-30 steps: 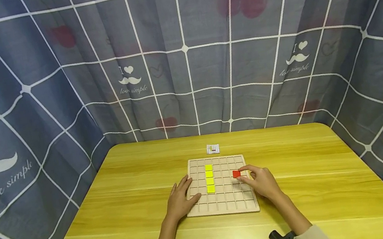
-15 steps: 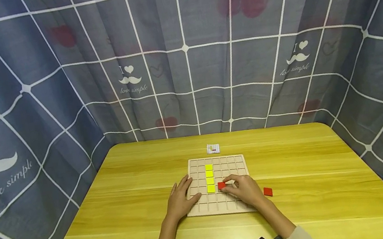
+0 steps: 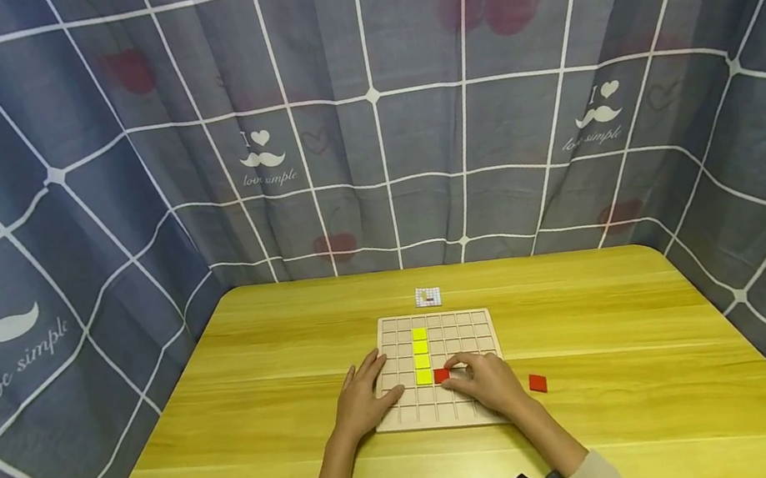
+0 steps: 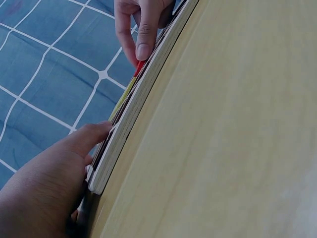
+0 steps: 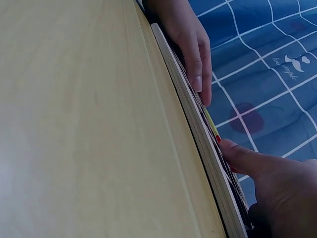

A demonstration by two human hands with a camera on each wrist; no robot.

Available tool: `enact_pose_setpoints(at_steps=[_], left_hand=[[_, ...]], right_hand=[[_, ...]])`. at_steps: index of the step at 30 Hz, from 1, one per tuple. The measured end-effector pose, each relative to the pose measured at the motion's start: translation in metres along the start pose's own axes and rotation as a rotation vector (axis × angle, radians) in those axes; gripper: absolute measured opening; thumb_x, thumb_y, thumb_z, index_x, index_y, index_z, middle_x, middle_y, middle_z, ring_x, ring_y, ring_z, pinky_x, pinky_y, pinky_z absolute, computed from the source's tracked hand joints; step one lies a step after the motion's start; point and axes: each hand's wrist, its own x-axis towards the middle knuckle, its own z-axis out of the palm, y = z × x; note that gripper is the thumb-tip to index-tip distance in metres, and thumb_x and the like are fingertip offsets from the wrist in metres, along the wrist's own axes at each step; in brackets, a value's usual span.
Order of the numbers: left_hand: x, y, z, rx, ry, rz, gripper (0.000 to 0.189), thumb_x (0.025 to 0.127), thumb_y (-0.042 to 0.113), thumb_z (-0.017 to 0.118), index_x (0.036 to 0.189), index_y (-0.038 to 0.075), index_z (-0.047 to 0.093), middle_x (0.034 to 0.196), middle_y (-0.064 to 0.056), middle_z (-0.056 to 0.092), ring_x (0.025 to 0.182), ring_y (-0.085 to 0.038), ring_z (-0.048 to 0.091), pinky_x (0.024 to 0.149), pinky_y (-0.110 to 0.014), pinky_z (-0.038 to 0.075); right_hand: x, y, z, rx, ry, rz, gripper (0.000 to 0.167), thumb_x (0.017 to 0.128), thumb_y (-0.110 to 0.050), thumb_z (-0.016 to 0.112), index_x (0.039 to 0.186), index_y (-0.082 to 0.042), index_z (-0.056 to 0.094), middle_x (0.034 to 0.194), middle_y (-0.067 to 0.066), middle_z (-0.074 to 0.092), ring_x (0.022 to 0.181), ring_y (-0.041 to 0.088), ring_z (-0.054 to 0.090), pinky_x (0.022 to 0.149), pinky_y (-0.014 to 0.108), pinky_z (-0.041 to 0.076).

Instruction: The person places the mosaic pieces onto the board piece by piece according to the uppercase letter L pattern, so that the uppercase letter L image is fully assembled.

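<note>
A pale wooden grid board (image 3: 420, 414) lies on the table. Several yellow square tiles (image 3: 420, 348) form a column on it. My right hand (image 3: 492, 381) pinches a red square tile (image 3: 440, 376) between thumb and fingers, down at the board, just right of the lowest yellow tile. The left hand (image 3: 362, 401) rests on the board's left edge, its thumb and fingers extended. In the left wrist view, the red tile (image 4: 139, 67) shows edge-on under the right fingertips. Whether it sits fully in its cell cannot be told.
Another red tile (image 3: 538, 383) lies on the wooden table (image 3: 640, 365), right of the board. A small card with a printed grid (image 3: 427, 297) lies behind the board. A checked curtain (image 3: 344, 144) hangs around the table's back and sides.
My right hand has carried the red tile leftward across the board and down beside the lowest yellow tile. The other red tile came into view as that hand moved left. My left hand stays put.
</note>
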Motion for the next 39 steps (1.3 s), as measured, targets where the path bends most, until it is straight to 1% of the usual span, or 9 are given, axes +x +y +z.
enact_pose_setpoints(at_steps=[6, 12, 15, 19, 23, 27, 29, 33, 39], left_hand=[[0.0, -0.001, 0.0, -0.003, 0.003, -0.002, 0.064, 0.084, 0.043, 0.063, 0.134, 0.006, 0.049, 0.143, -0.011, 0.037, 0.13, -0.033, 0.035, 0.11, -0.051, 0.018], [-0.001, -0.001, 0.0, -0.006, -0.003, -0.006, 0.064, 0.084, 0.044, 0.062, 0.134, 0.007, 0.049, 0.143, -0.011, 0.037, 0.129, -0.036, 0.034, 0.109, -0.053, 0.019], [0.0, 0.0, 0.002, -0.011, -0.006, -0.002, 0.063, 0.084, 0.043, 0.062, 0.134, 0.007, 0.049, 0.143, -0.011, 0.037, 0.129, -0.038, 0.034, 0.108, -0.054, 0.019], [0.0, 0.001, 0.003, -0.012, -0.011, -0.002, 0.063, 0.084, 0.043, 0.062, 0.135, 0.007, 0.048, 0.144, -0.01, 0.037, 0.129, -0.037, 0.034, 0.109, -0.053, 0.018], [0.0, 0.001, 0.003, -0.013, -0.013, -0.004, 0.064, 0.084, 0.045, 0.061, 0.135, 0.008, 0.048, 0.144, -0.01, 0.036, 0.13, -0.035, 0.034, 0.11, -0.052, 0.017], [0.001, 0.002, 0.002, -0.02, -0.009, -0.006, 0.064, 0.084, 0.043, 0.063, 0.135, 0.007, 0.048, 0.144, -0.01, 0.036, 0.13, -0.036, 0.033, 0.109, -0.052, 0.018], [0.0, 0.001, 0.001, -0.017, -0.007, -0.008, 0.064, 0.084, 0.043, 0.063, 0.135, 0.007, 0.048, 0.144, -0.01, 0.036, 0.13, -0.036, 0.034, 0.109, -0.053, 0.018], [0.0, 0.001, 0.001, -0.01, -0.008, -0.013, 0.064, 0.084, 0.043, 0.063, 0.135, 0.008, 0.048, 0.144, -0.01, 0.036, 0.13, -0.037, 0.033, 0.109, -0.053, 0.018], [-0.001, 0.0, 0.0, -0.011, -0.008, -0.016, 0.064, 0.084, 0.043, 0.063, 0.135, 0.008, 0.048, 0.144, -0.01, 0.036, 0.13, -0.036, 0.033, 0.109, -0.052, 0.018]], right_hand=[[0.001, 0.001, 0.001, -0.001, 0.003, -0.01, 0.031, 0.072, -0.046, 0.074, 0.095, -0.024, 0.07, 0.045, -0.016, 0.023, 0.048, 0.002, 0.017, 0.041, 0.02, 0.02], [-0.003, 0.005, -0.006, 0.08, -0.004, 0.007, 0.031, 0.074, -0.042, 0.074, 0.098, -0.023, 0.071, 0.046, -0.016, 0.024, 0.046, 0.002, 0.015, 0.041, 0.019, 0.017], [-0.009, 0.013, -0.015, 0.143, 0.0, 0.02, 0.029, 0.077, -0.037, 0.073, 0.099, -0.018, 0.071, 0.045, -0.015, 0.024, 0.043, 0.001, 0.014, 0.039, 0.018, 0.015], [-0.018, 0.028, -0.03, 0.192, 0.021, 0.034, 0.027, 0.08, -0.035, 0.071, 0.1, -0.017, 0.071, 0.044, -0.015, 0.024, 0.041, -0.001, 0.013, 0.037, 0.016, 0.016], [-0.026, 0.044, -0.047, 0.2, 0.065, 0.029, 0.026, 0.079, -0.031, 0.072, 0.1, -0.016, 0.071, 0.045, -0.014, 0.023, 0.04, -0.003, 0.013, 0.035, 0.016, 0.018], [-0.035, 0.057, -0.063, 0.182, 0.11, 0.017, 0.025, 0.078, -0.026, 0.074, 0.1, -0.015, 0.07, 0.046, -0.013, 0.022, 0.041, -0.003, 0.013, 0.034, 0.017, 0.019], [-0.04, 0.063, -0.071, 0.181, 0.116, 0.032, 0.026, 0.077, -0.025, 0.075, 0.1, -0.014, 0.071, 0.046, -0.013, 0.023, 0.041, -0.003, 0.013, 0.033, 0.017, 0.02], [-0.051, 0.072, -0.082, 0.19, 0.095, 0.091, 0.025, 0.077, -0.029, 0.075, 0.099, -0.017, 0.071, 0.046, -0.012, 0.024, 0.041, -0.001, 0.015, 0.034, 0.019, 0.022], [-0.068, 0.083, -0.09, 0.194, -0.025, 0.153, 0.031, 0.075, -0.035, 0.075, 0.101, -0.018, 0.071, 0.045, -0.011, 0.026, 0.041, 0.001, 0.016, 0.036, 0.019, 0.024]])
